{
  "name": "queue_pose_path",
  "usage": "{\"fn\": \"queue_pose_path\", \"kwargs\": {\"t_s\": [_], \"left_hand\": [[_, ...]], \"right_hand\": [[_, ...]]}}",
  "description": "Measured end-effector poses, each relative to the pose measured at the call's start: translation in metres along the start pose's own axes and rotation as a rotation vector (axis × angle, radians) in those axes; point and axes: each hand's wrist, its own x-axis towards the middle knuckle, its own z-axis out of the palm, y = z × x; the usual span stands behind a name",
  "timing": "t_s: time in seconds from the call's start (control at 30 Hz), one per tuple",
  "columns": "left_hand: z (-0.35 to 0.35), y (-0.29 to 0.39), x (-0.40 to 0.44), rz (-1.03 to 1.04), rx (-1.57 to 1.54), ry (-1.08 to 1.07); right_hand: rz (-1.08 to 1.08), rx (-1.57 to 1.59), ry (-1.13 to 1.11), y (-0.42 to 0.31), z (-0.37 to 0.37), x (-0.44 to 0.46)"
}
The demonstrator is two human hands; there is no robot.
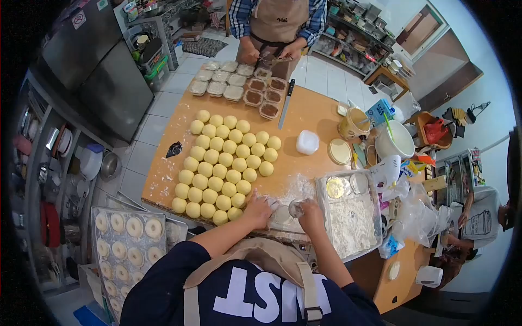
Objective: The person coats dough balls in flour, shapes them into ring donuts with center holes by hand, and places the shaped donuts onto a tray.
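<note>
My left hand (pixel 260 211) is low over the table's front edge, beside the rows of round yellow dough balls (pixel 219 171); its fingers are near a pale, floured round, and whether they hold it is unclear. In my right hand (pixel 310 213) is a small clear cup (pixel 296 209), tilted, close to the flour tray. A flat whitish disc (pixel 282 215) lies between my hands. Loose flour (pixel 299 187) is scattered just beyond. The rectangular tray (pixel 322 217) at right holds flour and several round pieces, one of them yellow.
Across the table (pixel 321 106) a person in an apron (pixel 280 22) works behind lidded tubs (pixel 217 76) and brown-filled tubs (pixel 254 98). A knife (pixel 286 103) lies beside them. Bowls and a mixer (pixel 385 171) stand right. Ring-shaped dough (pixel 135 227) sits on trays at lower left.
</note>
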Motion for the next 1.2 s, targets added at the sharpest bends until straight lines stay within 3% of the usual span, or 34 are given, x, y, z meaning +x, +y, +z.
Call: {"fn": "queue_pose_path", "kwargs": {"t_s": [0.27,0.47,0.87,0.97,1.1,1.2], "left_hand": [[-0.011,0.003,-0.002,-0.034,-0.046,-0.022],[0.007,-0.002,0.002,-0.002,-0.007,0.085],[-0.012,0.003,-0.003,-0.009,-0.011,-0.001],[-0.01,0.004,-0.001,-0.039,0.011,-0.042],[-0.016,0.005,0.0,-0.039,0.033,-0.1],[-0.011,0.003,0.0,-0.039,0.031,-0.077]], "right_hand": [[-0.065,-0.014,-0.054,0.002,0.043,-0.01],[-0.079,-0.108,-0.136,-0.01,0.04,-0.005],[-0.091,-0.079,-0.109,-0.003,0.045,-0.004],[-0.064,0.159,0.058,-0.002,0.011,-0.002],[-0.011,0.067,0.094,0.012,-0.002,0.002],[-0.088,0.01,-0.006,0.025,0.027,-0.004]]}}
